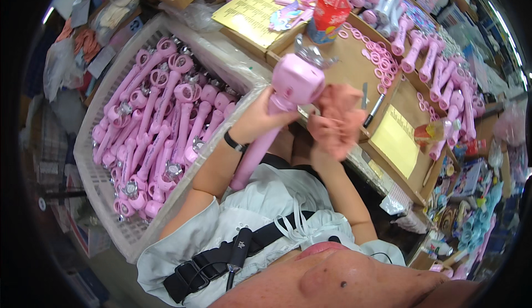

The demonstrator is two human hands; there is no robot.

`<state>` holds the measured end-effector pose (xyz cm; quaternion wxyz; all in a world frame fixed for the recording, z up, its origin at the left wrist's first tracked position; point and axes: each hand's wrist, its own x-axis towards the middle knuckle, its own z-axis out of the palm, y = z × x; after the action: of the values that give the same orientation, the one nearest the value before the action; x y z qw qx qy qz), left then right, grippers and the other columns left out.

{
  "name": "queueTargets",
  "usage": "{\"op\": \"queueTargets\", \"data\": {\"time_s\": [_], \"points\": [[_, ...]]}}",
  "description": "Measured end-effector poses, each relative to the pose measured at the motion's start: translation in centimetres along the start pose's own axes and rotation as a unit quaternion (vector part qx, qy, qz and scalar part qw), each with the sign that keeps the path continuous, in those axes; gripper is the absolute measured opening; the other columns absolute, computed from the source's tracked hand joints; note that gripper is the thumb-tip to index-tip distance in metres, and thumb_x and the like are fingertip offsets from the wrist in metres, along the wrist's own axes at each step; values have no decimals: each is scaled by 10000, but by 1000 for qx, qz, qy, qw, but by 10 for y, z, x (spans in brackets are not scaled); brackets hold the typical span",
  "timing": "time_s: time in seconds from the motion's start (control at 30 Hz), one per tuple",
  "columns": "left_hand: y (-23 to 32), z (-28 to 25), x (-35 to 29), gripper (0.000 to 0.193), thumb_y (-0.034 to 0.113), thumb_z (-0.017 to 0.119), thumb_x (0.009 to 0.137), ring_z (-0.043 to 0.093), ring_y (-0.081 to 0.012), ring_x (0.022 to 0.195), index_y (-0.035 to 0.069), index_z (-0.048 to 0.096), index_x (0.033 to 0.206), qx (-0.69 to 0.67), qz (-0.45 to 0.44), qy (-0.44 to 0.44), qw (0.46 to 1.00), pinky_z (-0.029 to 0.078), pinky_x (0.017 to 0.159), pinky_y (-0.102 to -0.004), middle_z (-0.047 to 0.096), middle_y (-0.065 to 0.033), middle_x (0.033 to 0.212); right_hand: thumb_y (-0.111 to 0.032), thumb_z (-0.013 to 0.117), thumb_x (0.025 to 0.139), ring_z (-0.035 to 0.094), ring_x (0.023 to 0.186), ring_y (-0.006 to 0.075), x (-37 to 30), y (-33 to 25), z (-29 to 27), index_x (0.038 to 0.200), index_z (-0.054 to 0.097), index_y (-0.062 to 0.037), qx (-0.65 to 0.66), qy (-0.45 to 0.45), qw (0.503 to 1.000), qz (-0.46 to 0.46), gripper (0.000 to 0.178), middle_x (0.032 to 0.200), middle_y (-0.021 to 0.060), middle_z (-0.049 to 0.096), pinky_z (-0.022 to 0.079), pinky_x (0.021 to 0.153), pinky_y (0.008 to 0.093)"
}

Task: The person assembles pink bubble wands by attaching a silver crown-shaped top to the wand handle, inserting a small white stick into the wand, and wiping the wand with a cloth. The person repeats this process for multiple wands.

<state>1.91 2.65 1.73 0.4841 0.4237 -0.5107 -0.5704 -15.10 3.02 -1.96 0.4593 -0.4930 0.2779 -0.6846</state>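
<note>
My left hand (pixel 261 118) is wrapped round the handle of a pink toy wand (pixel 296 81), just under its wide head. A silver crown tops the head, and the long handle slants down toward my lap. Beside it, my right hand (pixel 326 157) grips a crumpled salmon-coloured cloth (pixel 338 121), which hides most of the fingers. The cloth is close to the wand's head; I cannot tell whether they touch. Left of my left arm, many similar pink wands (pixel 158 114) with silver crowns lie heaped in a white plastic crate (pixel 100 200).
Ahead, a cardboard tray (pixel 354 58) bears pink rings (pixel 382 58), a red-capped bottle (pixel 331 15) and a black pen (pixel 376 111). Yellow printed sheets (pixel 249 14) lie on cardboard. More pink wand handles (pixel 415 50) crowd the far right. Bags and cloths (pixel 88 45) fill the far left.
</note>
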Motion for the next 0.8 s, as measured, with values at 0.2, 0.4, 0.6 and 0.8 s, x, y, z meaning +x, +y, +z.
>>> {"op": "queueTargets", "data": {"time_s": [0.2, 0.4, 0.6, 0.8], "points": [[-13, 41, -13, 584, 307, 711, 731, 568, -444, 873, -9, 405, 1115, 378, 81, 127, 914, 478, 716, -465, 562, -270, 959, -65, 505, 864, 517, 672, 197, 37, -13, 18, 997, 517, -42, -354, -115, 923, -98, 136, 872, 75, 534, 427, 575, 292], [-19, 50, -25, 572, 280, 711, 722, 566, -436, 879, -6, 409, 1115, 365, 69, 71, 926, 475, 714, -469, 565, -268, 981, -134, 549, 865, 565, 751, 241, 68, -36, 15, 968, 555, -15, -439, -33, 897, 41, 158, 936, 133, 563, 440, 617, 305], [-33, 42, -19, 548, 208, 687, 741, 558, -435, 888, -5, 393, 1150, 405, 172, 78, 895, 479, 724, -460, 536, -261, 1054, -172, 628, 733, 458, 1027, 401, 15, -14, 31, 1094, 503, 16, -474, -37, 863, -169, 426, 1143, 218, 458, 381, 845, 463], [-11, 54, -34, 590, 224, 718, 729, 566, -430, 911, -19, 427, 1180, 388, 94, 95, 912, 471, 751, -430, 567, -251, 1031, -343, 620, 856, 562, 937, 189, 52, -28, -1, 1137, 481, -21, 32, 9, 961, 274, 449, 1031, 104, 548, 465, 770, 290]]}}
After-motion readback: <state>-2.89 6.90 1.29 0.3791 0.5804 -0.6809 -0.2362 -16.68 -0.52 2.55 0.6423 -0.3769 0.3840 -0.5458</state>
